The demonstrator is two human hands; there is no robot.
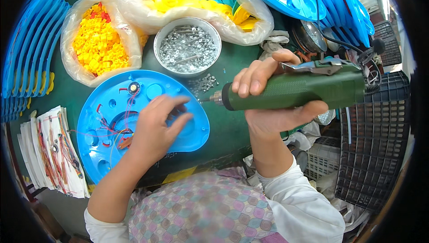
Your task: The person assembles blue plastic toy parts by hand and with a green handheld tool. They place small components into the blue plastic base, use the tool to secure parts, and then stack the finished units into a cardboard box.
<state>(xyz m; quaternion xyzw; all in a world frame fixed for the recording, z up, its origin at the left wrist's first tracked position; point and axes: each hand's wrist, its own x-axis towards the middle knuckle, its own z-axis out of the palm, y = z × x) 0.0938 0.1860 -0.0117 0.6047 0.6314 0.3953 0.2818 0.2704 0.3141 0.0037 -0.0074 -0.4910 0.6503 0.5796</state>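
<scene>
My right hand grips a green electric screwdriver with a metal lever along its top. Its bit points left, ending close to the loose screws on the table and the edge of a blue plastic shell. Over that shell, my left hand hovers with thumb and fingers apart; the fingertips are slightly blurred and I see nothing held in them. Inside the shell lie thin coloured wires and a small round speaker-like part. My left hand and wrist hide part of the shell.
Behind the shell stand a white bowl of screws, a bag of small yellow parts and a larger bag of yellow and teal pieces. Blue shells are stacked at far left and far right. Wired parts lie on white sheets.
</scene>
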